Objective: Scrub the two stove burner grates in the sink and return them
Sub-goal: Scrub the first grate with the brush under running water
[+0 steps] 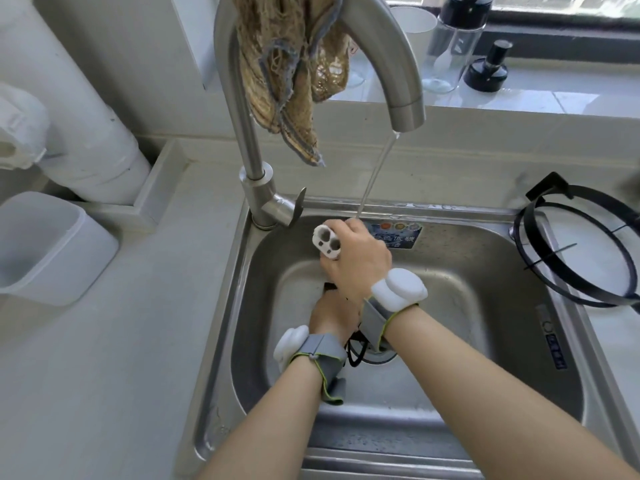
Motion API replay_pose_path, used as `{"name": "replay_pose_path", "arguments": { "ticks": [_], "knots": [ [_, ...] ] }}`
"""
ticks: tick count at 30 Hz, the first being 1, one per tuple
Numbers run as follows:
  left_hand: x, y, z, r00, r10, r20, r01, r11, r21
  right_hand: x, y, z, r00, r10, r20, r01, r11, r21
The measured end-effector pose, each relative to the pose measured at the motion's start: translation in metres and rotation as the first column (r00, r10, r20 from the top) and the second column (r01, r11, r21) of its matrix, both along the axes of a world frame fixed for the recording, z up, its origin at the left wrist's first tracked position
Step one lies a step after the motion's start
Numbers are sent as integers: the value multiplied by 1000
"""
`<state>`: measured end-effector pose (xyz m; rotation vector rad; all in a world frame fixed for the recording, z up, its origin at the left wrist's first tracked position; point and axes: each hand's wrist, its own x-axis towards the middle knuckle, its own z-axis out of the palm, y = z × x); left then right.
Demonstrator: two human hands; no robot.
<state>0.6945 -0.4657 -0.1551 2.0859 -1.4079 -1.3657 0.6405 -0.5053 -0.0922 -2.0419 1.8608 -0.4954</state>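
Pale grey countertop surrounds a steel sink (221, 341), with a sunlit window ledge at the far side holding a clear bottle (453, 46). We see the tall tap (242, 98) with a frayed brown cloth (287, 64) draped over its neck, and a thin water stream (375, 168) falling towards the far end of the basin. Our right hand (356, 261) is curled tight round a white scrubber (327, 242), held just beneath the stream. Our left hand (329, 317) sits lower, mostly under the right one, against the black grate in the basin (355, 355), of which only thin wire parts show; we cannot tell how its fingers lie. Across on the right, the second grate (527, 216) rests over the sink's edge and the counter. Far left stands a white tub (52, 247).
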Motion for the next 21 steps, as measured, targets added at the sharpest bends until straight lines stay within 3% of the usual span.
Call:
{"name": "replay_pose_path", "arguments": {
  "ticks": [2, 9, 15, 19, 21],
  "knots": [
    [2, 0, 4, 999, -11, -54, 12, 1000, 14, -11, -4, 1, 992, -77, 96, 80, 996, -28],
    [2, -4, 2, 994, 13, -109, -12, 1000, 12, -75, 1, -3, 958, -247, 148, 244, 969, 42],
    [1, -4, 3, 994, 43, -105, -42, 999, 7, -57, 4, 2, 878, -139, 458, 152, 988, 9],
    [3, -4, 3, 996, 28, -90, -28, 1000, 5, -65, -5, 3, 940, -158, 302, 136, 986, 93],
    [2, -3, 2, 996, 16, -84, -16, 1000, -2, -75, -8, 5, 931, -205, 301, 170, 976, 138]
  ]
}}
